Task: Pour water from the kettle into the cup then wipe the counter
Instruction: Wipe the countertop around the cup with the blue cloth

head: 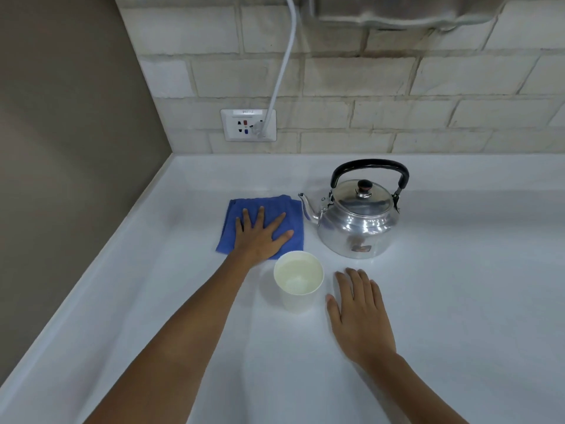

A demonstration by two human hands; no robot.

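A shiny metal kettle [356, 223] with a black handle stands upright on the white counter [458, 286], its spout pointing left. A white paper cup [298, 280] stands in front of it, with water showing inside. Left of the kettle lies a blue cloth [289, 209], spread flat. My left hand [261, 235] rests palm down on the cloth, fingers spread. My right hand [359, 313] lies flat on the counter just right of the cup, holding nothing.
A brick-tiled wall runs along the back, with a socket plate [248, 125] and a white cable [282, 62] plugged in. A brown wall closes off the left side. A raised lip edges the counter on the left.
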